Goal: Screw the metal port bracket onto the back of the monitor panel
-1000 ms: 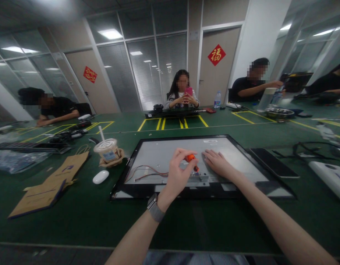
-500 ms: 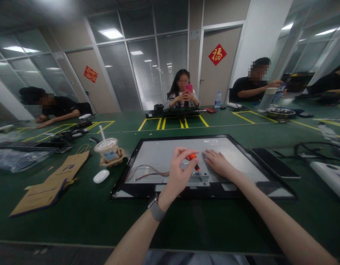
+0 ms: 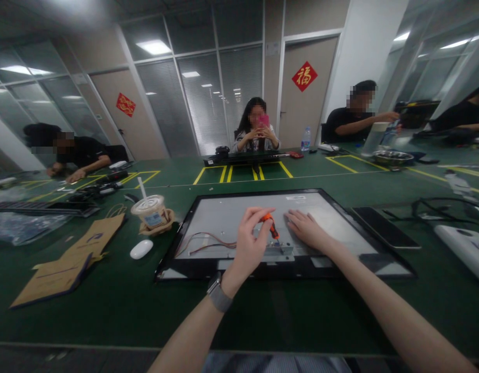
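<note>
My left hand [image 3: 252, 238], with a watch [image 3: 218, 291] on its wrist, is closed around the handle of an orange and black screwdriver [image 3: 274, 229]. The screwdriver leans, its shaft pointing down at a metal bracket [image 3: 288, 252] near the front edge of a display panel [image 3: 220, 212]. Whether the tip sits in a screw is too small to tell. My right hand [image 3: 307, 228] lies flat on the grey back of the panel, fingers stretched out, just right of the screwdriver. Thin coloured wires [image 3: 212, 241] run over the panel to the left of my left hand.
Left of the panel are a drink cup with a straw [image 3: 149, 211], a white mouse [image 3: 141, 249] and a paper bag [image 3: 74, 259]. To the right lie a dark phone-like slab [image 3: 385, 227], cables [image 3: 430, 210] and a white device [image 3: 463, 248]. Several people sit around the green table [image 3: 115, 321].
The screwdriver's handle leans more to the left and shows more of its length, the fingers of my left hand shifting with it. My right hand stays in place on the panel.
</note>
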A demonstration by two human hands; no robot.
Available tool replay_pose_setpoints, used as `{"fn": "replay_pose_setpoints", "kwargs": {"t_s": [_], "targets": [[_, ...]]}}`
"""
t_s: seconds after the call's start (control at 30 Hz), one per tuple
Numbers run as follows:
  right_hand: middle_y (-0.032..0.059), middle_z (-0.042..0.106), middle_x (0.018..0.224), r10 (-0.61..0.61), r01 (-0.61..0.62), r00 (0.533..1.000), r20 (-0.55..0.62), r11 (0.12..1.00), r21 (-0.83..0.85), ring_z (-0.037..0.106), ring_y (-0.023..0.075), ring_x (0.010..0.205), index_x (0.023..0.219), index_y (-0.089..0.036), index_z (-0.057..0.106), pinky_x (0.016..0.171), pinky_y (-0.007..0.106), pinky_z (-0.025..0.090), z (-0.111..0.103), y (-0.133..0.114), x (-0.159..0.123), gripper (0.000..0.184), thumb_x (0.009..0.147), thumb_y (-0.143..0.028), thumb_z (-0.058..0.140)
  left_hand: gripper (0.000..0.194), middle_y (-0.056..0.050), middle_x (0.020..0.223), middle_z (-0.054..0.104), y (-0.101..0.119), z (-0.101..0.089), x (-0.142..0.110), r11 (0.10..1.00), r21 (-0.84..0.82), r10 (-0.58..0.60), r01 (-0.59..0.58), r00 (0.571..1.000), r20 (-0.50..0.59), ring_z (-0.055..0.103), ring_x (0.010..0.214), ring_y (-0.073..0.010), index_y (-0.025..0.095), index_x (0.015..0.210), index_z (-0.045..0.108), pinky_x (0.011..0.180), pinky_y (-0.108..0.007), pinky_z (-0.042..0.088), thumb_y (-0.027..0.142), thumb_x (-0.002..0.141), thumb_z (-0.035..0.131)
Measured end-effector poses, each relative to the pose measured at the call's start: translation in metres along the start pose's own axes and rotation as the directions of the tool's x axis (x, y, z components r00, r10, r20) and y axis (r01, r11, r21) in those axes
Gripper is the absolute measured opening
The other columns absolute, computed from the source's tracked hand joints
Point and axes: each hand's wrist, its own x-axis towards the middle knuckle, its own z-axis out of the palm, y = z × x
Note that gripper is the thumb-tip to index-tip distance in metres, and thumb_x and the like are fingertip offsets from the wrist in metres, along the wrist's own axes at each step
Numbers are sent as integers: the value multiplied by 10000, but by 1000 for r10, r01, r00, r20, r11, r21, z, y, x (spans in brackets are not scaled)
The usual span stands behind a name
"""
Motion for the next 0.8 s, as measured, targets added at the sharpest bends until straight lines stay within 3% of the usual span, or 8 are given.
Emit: {"fn": "replay_pose_setpoints", "kwargs": {"t_s": [0.27, 0.5, 0.67, 0.8], "targets": [[164, 493, 1551, -9, 9, 1000, -9, 1000, 15, 441, 321, 1427, 1466, -200, 528, 1128, 591, 354, 2, 2, 0, 498, 1026, -296, 315, 326, -89, 1159, 677, -1, -2, 3, 985, -162, -39, 52, 996, 80, 657, 1143, -219, 189, 1276, 659, 1045, -380, 496, 290, 1036, 463], [166, 482, 1559, 7, -7, 1000, 0, 1000, 7, 442, 326, 1427, 1466, -199, 528, 1127, 584, 360, 0, 0, 1, 487, 1025, -280, 338, 194, -42, 958, 616, 0, -1, 1, 999, 50, 7, -7, 1000, -5, 613, 881, -158, 208, 1099, 736, 845, -295, 521, 280, 944, 644], [153, 463, 1576, 22, -22, 1000, 18, 1000, -9, 429, 314, 1437, 1484, -201, 508, 1140, 565, 348, -1, -1, 0, 496, 1032, -293, 325, 315, -93, 1178, 620, 5, -1, 0, 999, 30, 23, -24, 999, 36, 619, 1079, -190, 219, 1230, 689, 961, -339, 495, 235, 1037, 441], [173, 466, 1569, 6, -6, 1000, 8, 1000, -13, 427, 326, 1436, 1478, -174, 514, 1135, 583, 348, 0, 0, 1, 504, 1025, -276, 318, 252, -56, 976, 654, 3, 0, 1, 997, 48, 56, -56, 998, 3, 634, 908, -164, 204, 1191, 709, 852, -305, 516, 223, 986, 564]]}}
